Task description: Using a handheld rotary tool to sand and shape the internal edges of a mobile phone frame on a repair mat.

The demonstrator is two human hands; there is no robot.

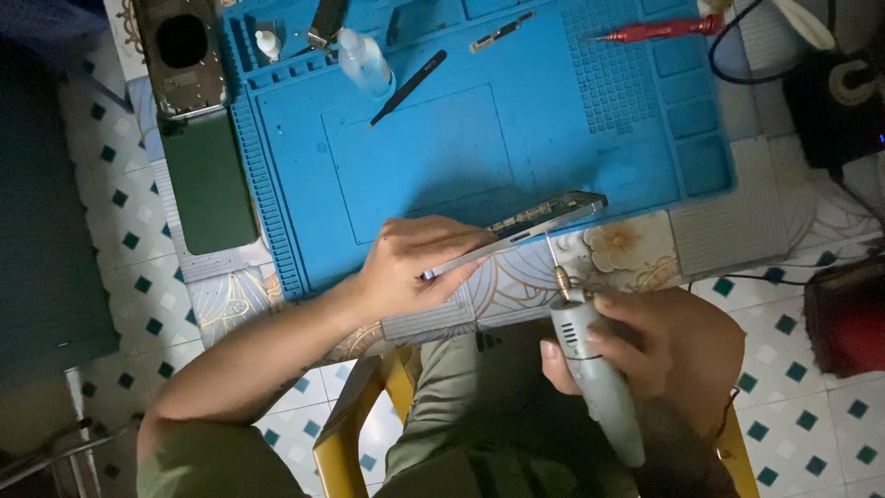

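My left hand (410, 267) grips an opened phone frame (544, 217) by its lower end and holds it on edge over the front rim of the blue repair mat (590, 138). The phone's inner parts show along its upper side. My right hand (664, 346) is wrapped around a grey pen-shaped rotary tool (595, 378). The tool's thin bit (551, 251) points up and sits right at the phone's edge near its middle; contact cannot be made out.
On the mat lie black tweezers (410, 86), a small clear bottle (362, 60), a narrow metal strip (501, 31) and a red-handled tool (654, 30). A dark green phone back (210, 180) lies left of the mat. Black cables and a dark device (834, 101) sit at right.
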